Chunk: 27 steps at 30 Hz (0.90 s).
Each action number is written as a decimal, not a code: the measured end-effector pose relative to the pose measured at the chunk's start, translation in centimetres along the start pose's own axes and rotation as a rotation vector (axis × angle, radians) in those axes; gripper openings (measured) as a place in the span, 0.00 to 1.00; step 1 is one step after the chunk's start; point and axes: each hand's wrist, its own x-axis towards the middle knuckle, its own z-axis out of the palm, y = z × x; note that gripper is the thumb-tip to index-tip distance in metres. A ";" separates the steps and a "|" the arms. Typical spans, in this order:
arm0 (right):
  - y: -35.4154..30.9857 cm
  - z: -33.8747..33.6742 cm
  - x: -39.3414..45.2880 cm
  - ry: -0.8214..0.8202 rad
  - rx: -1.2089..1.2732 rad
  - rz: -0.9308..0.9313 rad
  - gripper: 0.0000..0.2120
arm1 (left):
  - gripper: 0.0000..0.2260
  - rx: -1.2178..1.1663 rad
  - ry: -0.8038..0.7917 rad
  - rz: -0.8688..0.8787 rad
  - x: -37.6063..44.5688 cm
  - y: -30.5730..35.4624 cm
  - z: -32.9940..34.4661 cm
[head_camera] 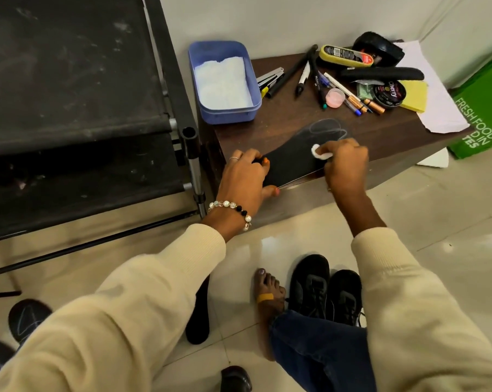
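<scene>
1. Cream sleeves [143, 292] are seen closest, at the bottom of the view; between them a bare foot [270, 290] and a pair of black shoes [324, 290] are set on the tiled floor.
2. Black insole [290, 162] is laid flat along the near edge of the dark wooden desk [380, 137], one corner slightly overhanging. It lies between the hands and is touched by both.
3. Left hand [245, 176]: one end of the insole is gripped, with the fingers curled over the top and the thumb set at the near edge.
4. Right hand [344, 162]: a white cotton pad [320, 152] is pinched in the fingertips and pressed onto the insole near its other end.
5. Step judged: the insole's surface is being wiped clean, and the work is judged part done at most. A faint chalk outline [327, 127] is noted on the desk just beyond the pad.
6. Next move, as judged: strokes along the length toward the left hand are called for. The gripped end must be held firm so the insole is not slid off the edge.
7. Well apart at the back of the desk: a blue tub [228, 113] lined with white tissue, scattered pens [303, 77] and a polish tin [389, 94].
</scene>
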 end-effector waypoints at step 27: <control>-1.8 0.1 -0.6 -0.007 -0.009 0.105 0.17 | 0.25 0.003 0.001 -0.002 0.2 -0.1 0.3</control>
